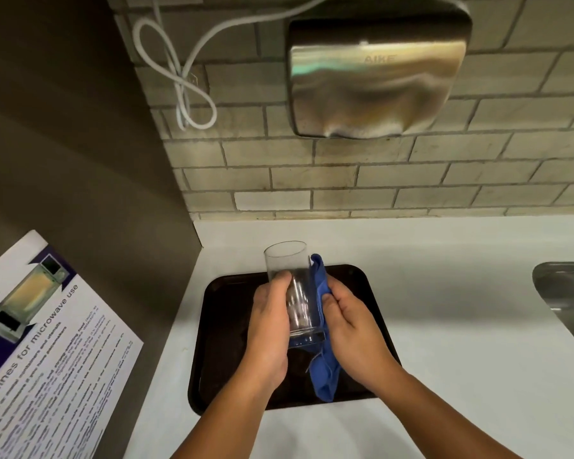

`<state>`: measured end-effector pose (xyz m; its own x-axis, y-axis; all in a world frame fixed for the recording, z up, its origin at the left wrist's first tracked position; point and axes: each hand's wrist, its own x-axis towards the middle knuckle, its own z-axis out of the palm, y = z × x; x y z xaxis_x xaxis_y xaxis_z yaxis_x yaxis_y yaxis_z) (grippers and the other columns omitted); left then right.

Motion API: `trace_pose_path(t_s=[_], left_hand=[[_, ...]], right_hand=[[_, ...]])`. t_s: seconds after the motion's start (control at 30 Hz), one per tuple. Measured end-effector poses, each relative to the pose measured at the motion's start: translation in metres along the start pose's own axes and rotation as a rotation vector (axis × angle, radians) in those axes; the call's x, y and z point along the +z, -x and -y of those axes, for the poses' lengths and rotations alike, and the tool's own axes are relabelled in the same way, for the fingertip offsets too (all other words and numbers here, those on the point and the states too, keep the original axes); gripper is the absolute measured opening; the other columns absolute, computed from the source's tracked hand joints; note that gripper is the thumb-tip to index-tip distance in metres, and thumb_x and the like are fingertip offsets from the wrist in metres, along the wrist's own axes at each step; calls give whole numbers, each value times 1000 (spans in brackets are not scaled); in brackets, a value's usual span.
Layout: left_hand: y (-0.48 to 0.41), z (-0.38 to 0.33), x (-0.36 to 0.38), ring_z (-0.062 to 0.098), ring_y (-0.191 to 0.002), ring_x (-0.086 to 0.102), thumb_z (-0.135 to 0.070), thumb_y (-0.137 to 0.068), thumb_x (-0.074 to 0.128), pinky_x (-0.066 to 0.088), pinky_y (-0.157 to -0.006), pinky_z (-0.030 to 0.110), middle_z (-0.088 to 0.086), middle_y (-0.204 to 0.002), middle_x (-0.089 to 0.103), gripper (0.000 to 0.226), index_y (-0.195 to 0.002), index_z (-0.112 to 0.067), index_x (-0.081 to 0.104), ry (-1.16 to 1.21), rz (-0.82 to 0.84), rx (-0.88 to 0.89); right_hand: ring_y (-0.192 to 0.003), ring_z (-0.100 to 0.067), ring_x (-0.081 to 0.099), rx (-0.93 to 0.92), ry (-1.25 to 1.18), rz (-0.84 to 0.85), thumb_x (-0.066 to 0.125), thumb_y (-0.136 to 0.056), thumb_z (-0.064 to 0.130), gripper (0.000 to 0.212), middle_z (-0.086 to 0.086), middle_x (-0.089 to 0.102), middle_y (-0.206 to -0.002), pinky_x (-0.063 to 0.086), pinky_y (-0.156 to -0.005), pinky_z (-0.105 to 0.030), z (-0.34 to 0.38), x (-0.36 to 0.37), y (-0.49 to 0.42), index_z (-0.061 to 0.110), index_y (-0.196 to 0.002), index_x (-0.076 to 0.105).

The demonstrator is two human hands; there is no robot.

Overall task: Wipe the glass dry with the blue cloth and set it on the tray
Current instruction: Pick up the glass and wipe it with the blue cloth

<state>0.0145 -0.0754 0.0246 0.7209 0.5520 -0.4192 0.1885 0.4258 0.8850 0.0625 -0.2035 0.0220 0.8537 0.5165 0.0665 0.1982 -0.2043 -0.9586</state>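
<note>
A clear tall glass [294, 286] is held above the dark brown tray [219, 326], mouth pointing up and away from me. My left hand [269, 326] grips its left side. My right hand [348, 329] presses the blue cloth [323, 362] against the right side of the glass. The cloth runs from the glass's upper right down past its base and hangs over the tray. The tray lies on the white counter in front of me and holds nothing else that I can see.
A steel sink [567, 299] is cut into the white counter [444, 293] at the right. A metal hand dryer [375, 71] and a looped white cable [183, 84] hang on the tiled wall. A microwave notice [43, 342] is stuck to the left side wall.
</note>
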Motion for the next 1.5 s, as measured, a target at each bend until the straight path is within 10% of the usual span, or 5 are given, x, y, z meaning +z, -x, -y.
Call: trace_pose_path(t_s=[0.23,0.6,0.77,1.3,1.5], left_hand=[[-3,-6,0,33,-103,84,-55,-105,59,66,-66,36,20,-124,85,54,-137,-15,73,104,22,-87],[-7,1,-3,36,-114,84,-62,-98,71,68,-77,40,18,-128,84,67,-145,-15,69,161,74,-126],[-10,4,-5,41,-115,82,-65,-94,68,66,-89,46,24,-127,83,66,-132,-13,81,148,90,-113],[0,11,-4,29,-103,84,-55,-106,60,63,-85,43,16,-118,87,48,-124,-17,84,130,148,-113],[-5,9,-8,27,-92,86,-62,-105,56,63,-80,41,15,-105,87,58,-115,-14,87,146,109,-102]], right_hand=[[-118,-3,70,-78,42,-24,42,-114,11,48,17,75,-122,56,-95,-16,5,0,6,42,-148,51],[-115,-10,73,15,-9,3,42,-114,11,43,8,77,-124,59,-103,-43,-4,0,13,30,-149,57],[-148,3,44,-178,160,69,42,-111,1,57,16,52,-159,40,-123,-28,3,3,29,32,-158,46],[-120,3,68,-127,58,-37,42,-109,-5,68,29,70,-126,56,-100,-18,-3,-3,20,54,-142,49],[-144,18,39,-240,170,19,42,-106,-3,63,30,42,-155,36,-118,-11,-5,4,34,44,-149,46]])
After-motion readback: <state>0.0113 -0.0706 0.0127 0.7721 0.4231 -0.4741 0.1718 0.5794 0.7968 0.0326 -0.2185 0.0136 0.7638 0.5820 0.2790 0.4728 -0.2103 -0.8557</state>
